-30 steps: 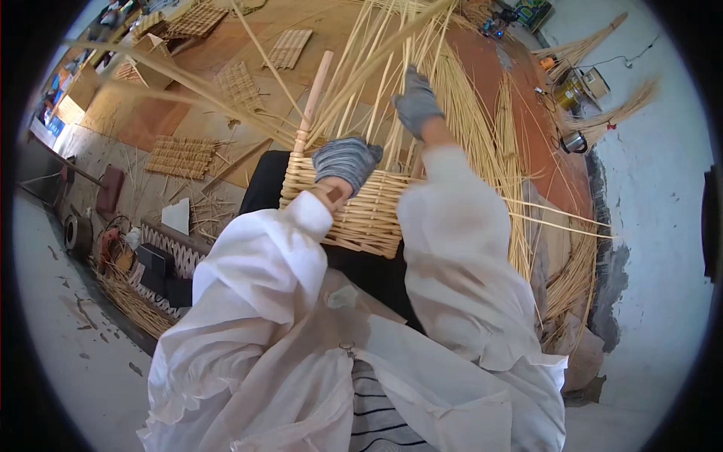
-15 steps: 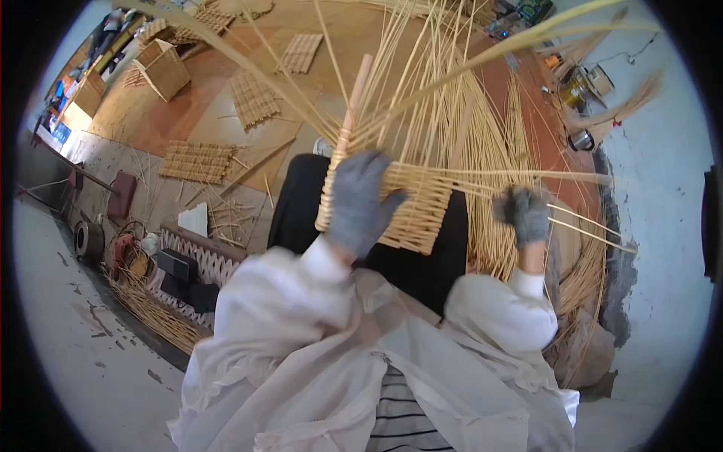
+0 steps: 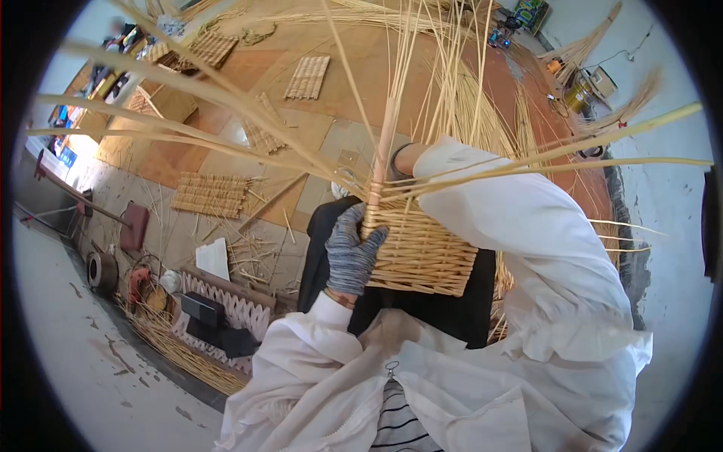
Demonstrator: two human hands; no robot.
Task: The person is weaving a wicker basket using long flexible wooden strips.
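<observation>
A woven wicker panel (image 3: 425, 252) lies over the dark cloth (image 3: 478, 297) on my lap. My left hand (image 3: 352, 252), in a grey knit glove, closes round the panel's left edge, with the thumb in front. Along that edge runs a thick peeled stick (image 3: 384, 139), its lower part bound with strands. Long loose willow rods (image 3: 301, 154) fan out from the panel's top to both sides. My right arm reaches across over the panel. At the stick's right side, my right hand (image 3: 399, 162) shows only a bit of dark glove; its fingers are hidden.
Several woven mats (image 3: 209, 192) lie on the floor to the left, with scattered cuttings. A pile of long rods (image 3: 467, 98) spreads beyond the panel. A wooden box (image 3: 172, 102) stands at far left; a pink lattice rack (image 3: 245, 316) is near left.
My right hand has swung from the far right across to the stick. My left hand now grips the panel's edge lower down, and several rods have swung to the left.
</observation>
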